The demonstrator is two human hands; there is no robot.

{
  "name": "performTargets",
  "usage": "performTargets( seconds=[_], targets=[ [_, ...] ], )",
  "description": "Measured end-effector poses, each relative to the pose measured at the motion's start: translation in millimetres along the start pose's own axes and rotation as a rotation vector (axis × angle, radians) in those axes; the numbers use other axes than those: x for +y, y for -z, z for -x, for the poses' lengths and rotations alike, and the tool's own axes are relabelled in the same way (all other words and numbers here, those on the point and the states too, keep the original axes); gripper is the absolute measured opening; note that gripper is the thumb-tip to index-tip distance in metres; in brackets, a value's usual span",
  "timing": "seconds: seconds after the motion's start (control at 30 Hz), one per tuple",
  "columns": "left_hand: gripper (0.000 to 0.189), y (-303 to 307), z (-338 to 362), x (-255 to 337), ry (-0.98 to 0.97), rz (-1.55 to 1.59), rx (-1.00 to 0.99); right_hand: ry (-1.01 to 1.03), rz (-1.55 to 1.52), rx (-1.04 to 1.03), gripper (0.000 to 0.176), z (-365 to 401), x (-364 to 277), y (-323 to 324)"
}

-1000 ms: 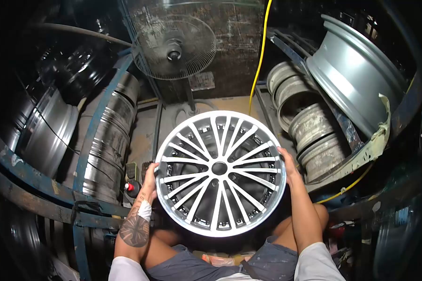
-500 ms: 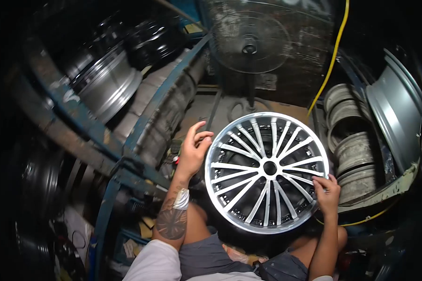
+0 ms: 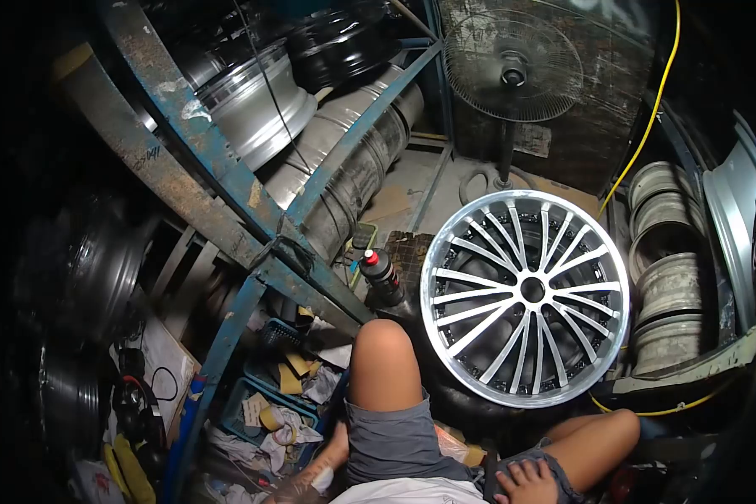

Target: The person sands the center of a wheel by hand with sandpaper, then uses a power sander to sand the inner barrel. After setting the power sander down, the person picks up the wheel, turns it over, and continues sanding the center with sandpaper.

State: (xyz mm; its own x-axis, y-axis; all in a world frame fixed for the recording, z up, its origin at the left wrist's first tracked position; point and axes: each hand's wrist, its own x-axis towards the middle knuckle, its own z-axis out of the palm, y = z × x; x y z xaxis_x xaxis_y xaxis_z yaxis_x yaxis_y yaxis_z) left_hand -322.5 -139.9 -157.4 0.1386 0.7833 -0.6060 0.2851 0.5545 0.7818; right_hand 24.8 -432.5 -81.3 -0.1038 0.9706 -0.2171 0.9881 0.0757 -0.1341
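Note:
A multi-spoke wheel rim (image 3: 532,290) with a polished lip lies face up in front of me, touched by neither hand. My left hand (image 3: 338,445) is low beside my left knee, partly hidden by the leg, and its fingers cannot be made out. My right hand (image 3: 527,483) lies flat on my thigh over the grey shorts, fingers spread, holding nothing. A dark bottle with a red cap (image 3: 381,275) stands to the left of the rim.
A blue metal rack (image 3: 218,164) with silver and black rims is at the left. Below it sit blue baskets (image 3: 242,409) with rags. A standing fan (image 3: 512,71) is behind the rim. Stacked rims (image 3: 668,273) and a yellow hose (image 3: 647,134) are at the right.
Both hands have left the rim: the left dropped beside my knee, the right came down onto my thigh. The view has shifted left, and the red-capped bottle now shows fully.

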Motion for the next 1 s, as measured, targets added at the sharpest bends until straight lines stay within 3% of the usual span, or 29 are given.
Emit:
performTargets(
  seconds=[0.03, 0.1, 0.2, 0.3, 0.4, 0.5, 0.6, 0.67, 0.7, 0.73, 0.77, 0.83, 0.9, 1.0],
  targets=[
    [0.053, -4.5, 8.4, -10.2, 0.010, 0.051, -0.015, -0.044, 0.111, -0.072, 0.058, 3.5, 11.0, -10.4],
    [0.054, -11.5, 15.0, -13.8, -0.040, 0.126, -0.034, -0.300, -0.003, -0.154, 0.070, -3.5, 9.6, 23.1],
    [0.057, -15.9, 22.0, -7.5, -0.158, 0.176, -0.039, -0.178, 0.065, -0.405, 0.076, -14.5, 8.6, 20.8],
    [0.060, -21.3, 32.1, 7.8, -0.289, 0.190, -0.032, 0.043, 0.155, -0.116, 0.049, -13.7, 26.3, 2.4],
    [0.063, -30.3, 43.7, 27.7, -0.457, 0.172, -0.027, 0.223, 0.006, -0.142, 0.034, -18.6, 42.1, -33.2],
    [0.069, -39.8, 51.2, 53.6, -0.607, 0.028, -0.025, 0.293, 0.004, -0.427, 0.026, -40.4, 37.7, 9.3],
    [0.079, -41.0, 34.2, 70.1, -0.767, -0.111, -0.002, 0.274, -0.106, -0.168, 0.017, -62.2, 58.8, 49.1],
    [0.083, -42.8, 4.6, 99.2, -0.978, 0.013, 0.022, 0.155, -0.224, 0.272, 0.005, -82.1, 68.7, 95.9],
    [0.087, -47.0, -7.8, 129.5, -1.133, 0.123, 0.025, 0.106, -0.283, 0.290, 0.009, -86.8, 78.7, 122.0],
    [0.086, -49.7, -7.1, 161.2, -1.044, 0.189, 0.086, 0.096, -0.332, 0.488, 0.019, -96.1, 86.7, 139.5],
    [0.081, -52.9, -13.5, 188.0, -1.080, 0.118, 0.146, 0.049, -0.222, 0.427, 0.029, -96.9, 104.8, 151.9],
    [0.065, -70.6, -15.6, 242.1, -1.158, 0.072, 0.060, -0.047, -0.352, 0.562, 0.035, -108.5, 144.4, 153.2],
    [0.049, -87.7, -34.4, 280.0, -1.135, -0.054, -0.229, -0.275, -0.702, 0.666, 0.039, -124.8, 165.9, 162.8],
    [0.040, -138.6, -43.5, 321.4, -0.982, -0.434, -0.493, -0.292, -1.152, 0.869, 0.037, -149.8, 200.1, 140.2]
  ],
)
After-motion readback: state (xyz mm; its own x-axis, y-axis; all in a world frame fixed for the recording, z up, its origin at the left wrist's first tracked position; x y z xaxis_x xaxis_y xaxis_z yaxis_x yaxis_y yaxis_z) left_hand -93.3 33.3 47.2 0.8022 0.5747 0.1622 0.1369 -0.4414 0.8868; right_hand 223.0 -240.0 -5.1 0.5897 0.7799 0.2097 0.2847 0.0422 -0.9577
